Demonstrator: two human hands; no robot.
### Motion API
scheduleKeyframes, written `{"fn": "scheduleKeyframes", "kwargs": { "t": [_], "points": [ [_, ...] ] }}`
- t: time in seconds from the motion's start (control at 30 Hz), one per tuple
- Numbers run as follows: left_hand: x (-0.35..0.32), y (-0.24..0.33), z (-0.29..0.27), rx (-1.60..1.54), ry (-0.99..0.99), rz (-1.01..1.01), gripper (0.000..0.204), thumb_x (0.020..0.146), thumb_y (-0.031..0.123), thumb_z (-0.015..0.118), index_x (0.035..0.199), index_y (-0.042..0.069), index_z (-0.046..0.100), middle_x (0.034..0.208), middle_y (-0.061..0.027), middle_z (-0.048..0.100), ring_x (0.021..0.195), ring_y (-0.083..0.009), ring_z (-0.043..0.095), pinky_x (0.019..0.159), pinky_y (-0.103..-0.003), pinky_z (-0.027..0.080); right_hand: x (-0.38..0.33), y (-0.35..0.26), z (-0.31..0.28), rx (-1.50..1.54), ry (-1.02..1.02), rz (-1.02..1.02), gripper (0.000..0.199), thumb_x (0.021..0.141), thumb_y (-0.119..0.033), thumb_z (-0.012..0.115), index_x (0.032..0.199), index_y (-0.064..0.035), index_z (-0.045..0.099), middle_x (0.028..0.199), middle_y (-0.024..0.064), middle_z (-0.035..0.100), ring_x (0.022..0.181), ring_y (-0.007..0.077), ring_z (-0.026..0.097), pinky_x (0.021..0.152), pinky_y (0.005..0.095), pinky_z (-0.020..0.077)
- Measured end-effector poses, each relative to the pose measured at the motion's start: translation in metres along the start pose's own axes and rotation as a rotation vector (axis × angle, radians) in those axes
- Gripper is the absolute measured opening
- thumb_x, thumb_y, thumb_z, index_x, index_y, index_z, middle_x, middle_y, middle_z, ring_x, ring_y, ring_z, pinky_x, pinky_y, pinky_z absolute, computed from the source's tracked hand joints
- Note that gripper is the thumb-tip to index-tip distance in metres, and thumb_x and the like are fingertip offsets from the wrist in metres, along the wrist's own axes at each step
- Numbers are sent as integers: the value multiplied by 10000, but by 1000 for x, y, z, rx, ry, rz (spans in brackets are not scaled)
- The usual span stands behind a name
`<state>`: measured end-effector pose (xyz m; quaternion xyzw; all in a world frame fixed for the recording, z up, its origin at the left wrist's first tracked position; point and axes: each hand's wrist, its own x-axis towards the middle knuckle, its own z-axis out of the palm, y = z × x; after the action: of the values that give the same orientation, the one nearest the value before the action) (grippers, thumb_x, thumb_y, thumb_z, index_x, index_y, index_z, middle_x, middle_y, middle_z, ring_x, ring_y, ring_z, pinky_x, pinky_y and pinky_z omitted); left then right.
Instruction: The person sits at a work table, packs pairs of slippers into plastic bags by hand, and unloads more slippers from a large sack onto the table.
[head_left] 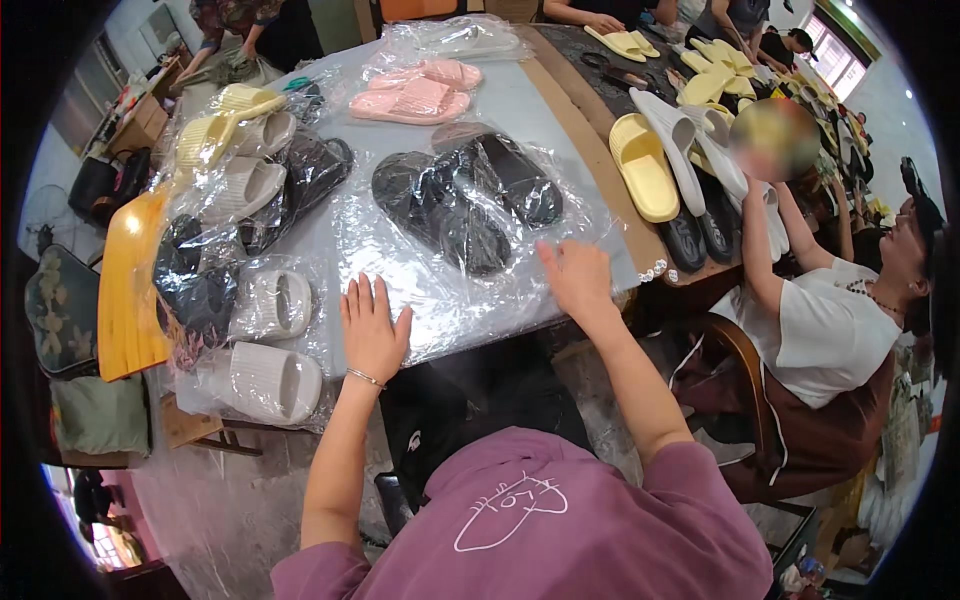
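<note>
Clear plastic film or bags (400,290) lie over the grey table before me, glossy and creased. Several black slippers (470,225) rest in the plastic just beyond my hands. My left hand (375,325) lies flat on the film near the table's front edge, fingers spread, holding nothing. At the right front corner my right hand (578,275) rests on the plastic, thumb apart from its bent fingers; their tips are partly hidden, and I see nothing held. White bagged slippers (275,385) are nearest on my left. Pink slippers (415,100) in clear wrap lie farther back.
More bagged slippers (225,190), yellow, white and black, pile along the left. An orange-yellow board (135,285) stands beside them. On the right, a seated co-worker in white (835,320) handles slippers by a yellow slide (645,165). Other people work at the far side.
</note>
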<state>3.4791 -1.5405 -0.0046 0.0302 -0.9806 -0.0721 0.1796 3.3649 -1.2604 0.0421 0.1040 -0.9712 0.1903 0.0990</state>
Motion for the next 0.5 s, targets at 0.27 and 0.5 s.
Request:
{"fn": "scheduleKeyframes", "kwargs": {
  "t": [0.27,0.5],
  "points": [
    [7,4,4,4,-32,1,639,839,365,510,1305,-45,360,1382,-272,295,1289,-412,268,1077,-495,161,37,30,23,330,408,25,607,783,-347,657,1169,72,449,1030,237,571,872,305,578,783,403,432],
    [-4,2,-6,-17,-45,-29,621,838,342,538,1284,-64,387,1348,-301,330,1273,-426,286,1069,-503,163,64,24,15,835,-5,93,253,771,-252,682,804,-2,655,757,64,627,678,132,567,622,291,450]
  ]
}}
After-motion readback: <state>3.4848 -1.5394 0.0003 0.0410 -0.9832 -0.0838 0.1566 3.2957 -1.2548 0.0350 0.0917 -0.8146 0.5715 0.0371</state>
